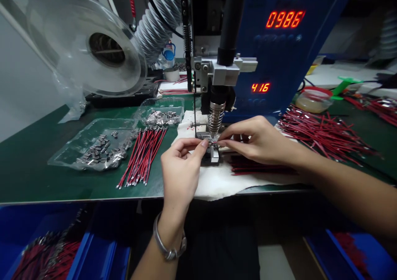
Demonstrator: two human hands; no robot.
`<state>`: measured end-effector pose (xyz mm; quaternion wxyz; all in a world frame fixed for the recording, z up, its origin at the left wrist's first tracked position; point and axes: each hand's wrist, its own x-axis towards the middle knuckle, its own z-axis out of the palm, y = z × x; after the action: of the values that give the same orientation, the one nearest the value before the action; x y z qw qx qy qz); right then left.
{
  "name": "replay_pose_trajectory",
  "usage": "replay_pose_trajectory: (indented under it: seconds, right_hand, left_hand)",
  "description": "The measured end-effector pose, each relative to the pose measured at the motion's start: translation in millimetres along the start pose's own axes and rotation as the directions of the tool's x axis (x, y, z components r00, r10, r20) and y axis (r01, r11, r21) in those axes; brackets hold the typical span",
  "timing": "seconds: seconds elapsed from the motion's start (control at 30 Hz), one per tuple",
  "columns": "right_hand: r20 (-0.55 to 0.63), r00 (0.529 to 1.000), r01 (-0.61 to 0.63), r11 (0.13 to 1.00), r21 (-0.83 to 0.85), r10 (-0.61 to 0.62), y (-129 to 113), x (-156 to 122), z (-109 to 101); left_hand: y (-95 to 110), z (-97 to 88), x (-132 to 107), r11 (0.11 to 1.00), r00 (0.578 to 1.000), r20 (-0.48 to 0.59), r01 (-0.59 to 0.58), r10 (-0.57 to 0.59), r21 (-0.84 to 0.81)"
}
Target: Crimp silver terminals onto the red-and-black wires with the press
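Note:
Both hands meet at a small metal fixture [214, 155] under the spring-wrapped head [216, 116] of a blue bench machine. My left hand [181, 168] is closed in a pinch at the fixture's left side; whatever lies between thumb and forefinger is too small to make out. From the right, my right hand [259, 141] pinches a thin red wire [222, 143] whose end reaches the fixture, just below the head. Beneath that hand, a row of red and black wires [248, 169] lies on a white cloth [214, 185].
Left of the hands lie a bundle of red-black wires [143, 156] and clear trays [66, 149] [178, 102] of small metal parts. A plastic reel [71, 44] stands behind. At right are a wire heap [322, 133] and a round tub [313, 100]. Blue bins [93, 255] sit below the table edge.

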<state>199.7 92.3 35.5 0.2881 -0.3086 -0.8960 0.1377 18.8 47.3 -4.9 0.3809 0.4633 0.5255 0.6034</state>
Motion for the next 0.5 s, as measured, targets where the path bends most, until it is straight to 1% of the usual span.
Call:
replay_pose_trajectory:
  seconds: [0.23, 0.33, 0.5]
  right_hand:
    - [0.068, 0.997, 0.040, 0.999, -0.022, -0.039, 3.3, 0.7, -1.7]
    - [0.063, 0.997, 0.046, 0.999, -0.015, -0.045, 3.9, 0.5, -1.6]
    - [0.055, 0.994, 0.093, 0.996, -0.012, -0.092, 6.1, 1.0, 0.5]
  left_hand:
    - [-2.2, -1.8, -1.5, 1.000, 1.000, 0.020, -0.010, 0.010, 0.008]
    - [-2.1, -1.6, -1.6, 1.000, 1.000, 0.024, -0.014, 0.014, 0.023]
    - [-0.3, -1.6, -1.9, 0.999, 0.999, 0.030, -0.018, 0.016, 0.048]
